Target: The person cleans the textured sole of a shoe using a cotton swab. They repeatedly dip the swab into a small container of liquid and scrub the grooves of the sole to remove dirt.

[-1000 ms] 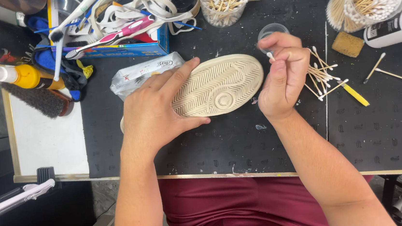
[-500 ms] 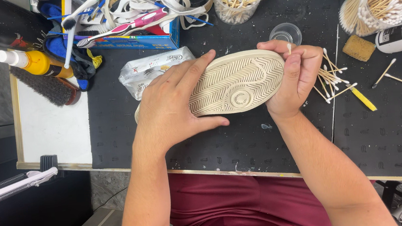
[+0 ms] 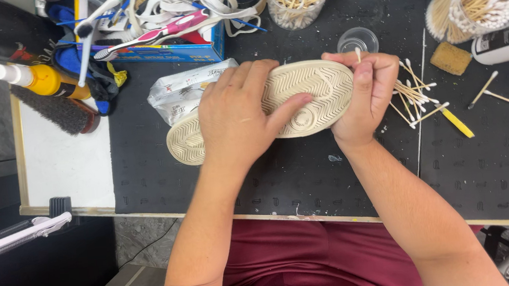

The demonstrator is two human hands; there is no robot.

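I see the shoe (image 3: 300,99) lying sole up on the black mat (image 3: 269,172), near the mat's middle, its cream tread facing the camera. The left hand (image 3: 237,117) lies flat across the middle of the sole, fingers spread and pressing down, thumb stretched toward the heel pattern. The right hand (image 3: 367,93) wraps the shoe's right end, fingers curled closed around the edge, and pinches a cotton swab (image 3: 357,53) whose white tip sticks up above the knuckles.

I note a crumpled silver packet (image 3: 185,91) touching the shoe's far side, partly under the left hand. A small clear cup (image 3: 357,39) stands just behind the right hand. Loose swabs (image 3: 413,95) lie scattered just right of that hand, with a yellow stick (image 3: 456,122) among them. A brown sponge (image 3: 451,58) sits further right. A yellow bottle (image 3: 40,81) and a dark brush (image 3: 55,110) lie at the mat's left edge.
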